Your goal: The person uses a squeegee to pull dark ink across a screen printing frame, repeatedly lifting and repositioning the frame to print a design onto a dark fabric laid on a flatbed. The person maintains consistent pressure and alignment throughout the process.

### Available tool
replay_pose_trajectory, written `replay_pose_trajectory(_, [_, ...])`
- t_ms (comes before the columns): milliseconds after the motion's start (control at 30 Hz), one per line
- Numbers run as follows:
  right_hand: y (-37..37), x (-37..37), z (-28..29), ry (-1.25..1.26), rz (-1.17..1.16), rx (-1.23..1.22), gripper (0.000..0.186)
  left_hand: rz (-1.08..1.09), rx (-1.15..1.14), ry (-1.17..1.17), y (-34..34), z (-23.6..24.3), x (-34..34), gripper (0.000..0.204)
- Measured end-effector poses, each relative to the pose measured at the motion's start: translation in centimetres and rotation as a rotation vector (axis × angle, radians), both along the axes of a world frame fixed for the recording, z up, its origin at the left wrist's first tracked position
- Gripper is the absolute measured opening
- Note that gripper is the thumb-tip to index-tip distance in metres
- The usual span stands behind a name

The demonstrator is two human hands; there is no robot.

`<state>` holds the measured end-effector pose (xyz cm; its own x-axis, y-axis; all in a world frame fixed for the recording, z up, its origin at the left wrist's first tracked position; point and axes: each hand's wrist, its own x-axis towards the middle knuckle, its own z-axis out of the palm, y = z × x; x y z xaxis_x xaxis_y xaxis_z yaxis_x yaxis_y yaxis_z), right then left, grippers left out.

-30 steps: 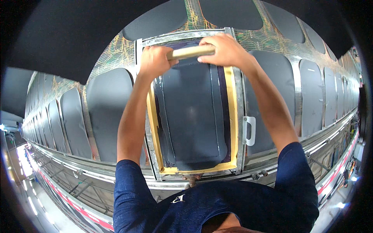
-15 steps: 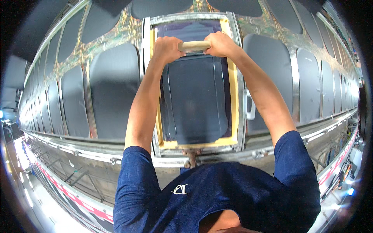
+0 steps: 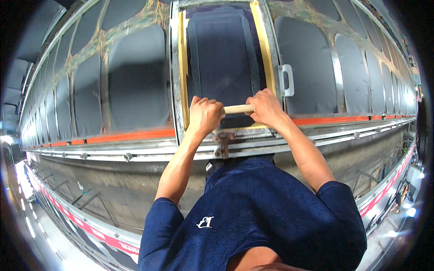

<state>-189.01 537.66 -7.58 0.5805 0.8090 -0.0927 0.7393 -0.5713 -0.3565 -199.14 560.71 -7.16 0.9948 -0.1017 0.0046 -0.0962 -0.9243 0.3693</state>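
Note:
My left hand (image 3: 205, 115) and my right hand (image 3: 266, 107) are closed round the two ends of a squeegee's pale wooden handle (image 3: 237, 109). The squeegee lies across the near end of a screen-printing frame, its blade mostly hidden below the handle and my fingers. Dark mesh (image 3: 224, 54) fills the screen, with a long panel shape outlined on it. Yellow tape (image 3: 264, 49) runs along the inner edges of the metal frame (image 3: 175, 77). A white grip (image 3: 287, 80) sticks out from the frame's right side.
Dark, rounded fabric panels (image 3: 140, 77) lie in rows on the long table, left and right of the screen. An orange strip (image 3: 131, 136) and a metal rail (image 3: 307, 141) follow its near edge. A rusty bracket (image 3: 222, 145) sits at the rail before my body.
Both hands have drawn the squeegee from the far part of the screen to its near end. The view has shifted, showing more of the orange strip along the table's near edge.

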Motion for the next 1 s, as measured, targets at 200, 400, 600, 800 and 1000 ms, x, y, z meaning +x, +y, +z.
replay_pose_trajectory(200, [4.8, 12.3, 1.5, 0.018, -0.099, -0.112, 0.023, -0.015, 0.043, -0.109, 4.7, 0.1, 12.1, 0.018])
replay_pose_trajectory(400, [12.0, 29.7, 2.5, 0.011, -0.112, -0.083, 0.029, -0.004, 0.149, -0.028, 11.6, 0.7, 30.6, 0.030])
replay_pose_trajectory(600, [14.9, 39.0, 0.9, 0.098, -0.098, -0.084, 0.039, 0.011, 0.155, -0.035, 14.3, -0.4, 38.8, 0.031])
replay_pose_trajectory(800, [15.0, 38.8, 0.3, 0.067, -0.101, -0.059, 0.033, 0.030, 0.160, -0.034, 14.3, -0.6, 39.1, 0.038])
replay_pose_trajectory(1000, [11.9, 30.7, -0.6, 0.045, -0.095, -0.078, 0.029, 0.015, 0.135, 0.016, 11.2, -0.8, 31.1, 0.035])
